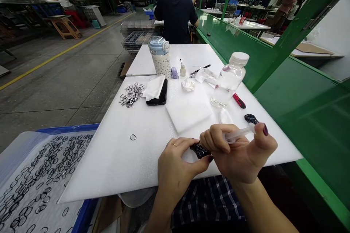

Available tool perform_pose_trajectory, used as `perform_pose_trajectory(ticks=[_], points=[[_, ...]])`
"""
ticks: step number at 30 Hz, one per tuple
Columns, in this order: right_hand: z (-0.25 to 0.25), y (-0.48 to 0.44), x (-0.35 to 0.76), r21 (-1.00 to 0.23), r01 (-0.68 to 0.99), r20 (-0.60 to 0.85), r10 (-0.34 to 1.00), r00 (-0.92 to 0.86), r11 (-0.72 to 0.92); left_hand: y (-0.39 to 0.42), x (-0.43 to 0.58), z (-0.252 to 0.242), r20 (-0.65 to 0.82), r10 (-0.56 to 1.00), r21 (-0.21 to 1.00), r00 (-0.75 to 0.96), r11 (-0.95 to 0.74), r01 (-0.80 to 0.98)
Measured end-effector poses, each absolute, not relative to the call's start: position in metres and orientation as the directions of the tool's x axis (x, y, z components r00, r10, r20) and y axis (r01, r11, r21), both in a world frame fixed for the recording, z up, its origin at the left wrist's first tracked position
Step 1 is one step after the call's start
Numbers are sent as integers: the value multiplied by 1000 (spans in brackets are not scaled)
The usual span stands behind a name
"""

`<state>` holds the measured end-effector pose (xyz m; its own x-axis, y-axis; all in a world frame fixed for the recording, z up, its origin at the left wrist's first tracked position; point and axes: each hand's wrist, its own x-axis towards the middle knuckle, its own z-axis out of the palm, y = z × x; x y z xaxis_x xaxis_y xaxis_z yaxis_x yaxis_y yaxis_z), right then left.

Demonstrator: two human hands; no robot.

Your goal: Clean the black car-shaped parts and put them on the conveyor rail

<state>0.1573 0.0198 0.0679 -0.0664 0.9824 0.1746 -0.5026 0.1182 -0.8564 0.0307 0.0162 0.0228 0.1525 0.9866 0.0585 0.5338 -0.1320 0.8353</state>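
My left hand [177, 164] pinches a bundle of small glossy black rings [201, 150] near the front edge of the white table. Wrapped in the curled fingers of my right hand [239, 153] is a clear plastic syringe [237, 134], its thumb raised at the rear end. The syringe's front end is hidden by my fingers, close to the black bundle. Beyond my right hand lies a second black bundle [251, 118]. A single thin black ring [133, 137] lies by itself to the left, and a pile of similar rings [131, 94] sits farther back.
A water bottle [229, 80], a red cutter [239, 101], a white foam sheet [188, 113], a phone [161, 96] under tissue and a dotted tumbler [161, 58] stand or lie on the table. A blue-edged tray [87, 207] of rings is lower left. Green framing [287, 105] borders the right.
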Motion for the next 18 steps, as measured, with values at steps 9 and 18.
perform_pose_trajectory(ticks=[9, 18], points=[[71, 17, 156, -884, -442, 179, 984, -19, 152, 16, 30, 20, 60, 986, 827, 156, -136, 546], [72, 10, 154, -917, -379, 131, 991, 19, 128, 17, 31, 20, 57, 983, 819, 173, -145, 556]])
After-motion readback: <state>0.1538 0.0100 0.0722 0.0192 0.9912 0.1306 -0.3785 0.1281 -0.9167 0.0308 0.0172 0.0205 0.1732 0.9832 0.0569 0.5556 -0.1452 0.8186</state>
